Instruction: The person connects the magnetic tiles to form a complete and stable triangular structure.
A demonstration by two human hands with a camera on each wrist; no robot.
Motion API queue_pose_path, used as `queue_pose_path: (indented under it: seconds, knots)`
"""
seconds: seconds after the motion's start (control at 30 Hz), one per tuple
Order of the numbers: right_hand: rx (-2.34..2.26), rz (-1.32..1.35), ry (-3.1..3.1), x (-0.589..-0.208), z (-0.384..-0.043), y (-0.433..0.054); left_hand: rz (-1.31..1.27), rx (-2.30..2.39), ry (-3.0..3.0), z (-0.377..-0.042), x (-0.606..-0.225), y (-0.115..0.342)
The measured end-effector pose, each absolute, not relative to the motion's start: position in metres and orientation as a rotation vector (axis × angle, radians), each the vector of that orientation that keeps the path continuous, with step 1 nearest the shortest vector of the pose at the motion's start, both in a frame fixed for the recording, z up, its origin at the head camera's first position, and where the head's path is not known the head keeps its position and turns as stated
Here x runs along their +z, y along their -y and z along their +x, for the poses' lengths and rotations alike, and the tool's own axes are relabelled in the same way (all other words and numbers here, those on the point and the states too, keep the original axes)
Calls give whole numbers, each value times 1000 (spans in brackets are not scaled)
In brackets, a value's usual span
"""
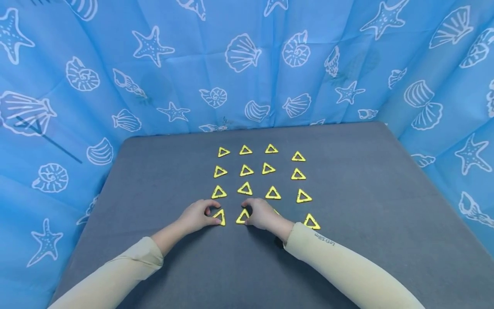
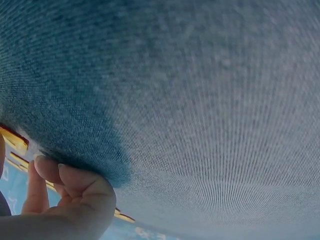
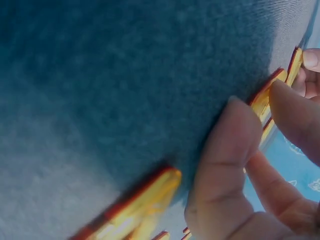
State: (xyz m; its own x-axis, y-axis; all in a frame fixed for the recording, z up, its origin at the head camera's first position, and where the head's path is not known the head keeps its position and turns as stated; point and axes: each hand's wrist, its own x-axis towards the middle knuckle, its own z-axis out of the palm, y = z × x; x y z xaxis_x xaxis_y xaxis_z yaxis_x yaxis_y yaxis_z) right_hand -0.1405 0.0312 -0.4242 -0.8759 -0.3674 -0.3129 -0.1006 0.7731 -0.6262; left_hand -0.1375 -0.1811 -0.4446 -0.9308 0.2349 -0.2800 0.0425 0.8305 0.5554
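Over the grey table (image 1: 166,180), my right sleeve (image 1: 347,268) could dip and skew things; my left hand (image 1: 197,214) curls thumb and finger around the leftmost front triangle (image 1: 223,218), my right hand (image 1: 264,213) around the second front triangle (image 1: 239,216), where uneven tugs could twist either.

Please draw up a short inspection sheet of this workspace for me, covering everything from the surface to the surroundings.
Surface: grey table, cloth-like texture.
Job's things: sixteen hollow yellow triangles lying in four rough rows, pointing various ways; one is mostly hidden behind the right hand.
Clutter: nothing seen; a small dark item by the right wrist is too unclear to name.
Left hand: thumb and fingers curled round the nearest row's leftmost triangle.
Right hand: thumb and fingers curled round the triangle beside it.
Cables: nothing seen.
Surroundings: blue curtain printed with white shells and starfish.
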Motion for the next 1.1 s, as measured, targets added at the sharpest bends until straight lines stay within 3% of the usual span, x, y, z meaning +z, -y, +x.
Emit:
queue_pose_path:
  seconds: [0.4, 1.1]
  knots:
    - [-963, -169, -2374, -430, -156, -33, 190, 850, -2658, -136, -445, 182]
    - [-909, -247, -2300, -426, -165, -45, 211, 917, -2679, -130, -446, 175]
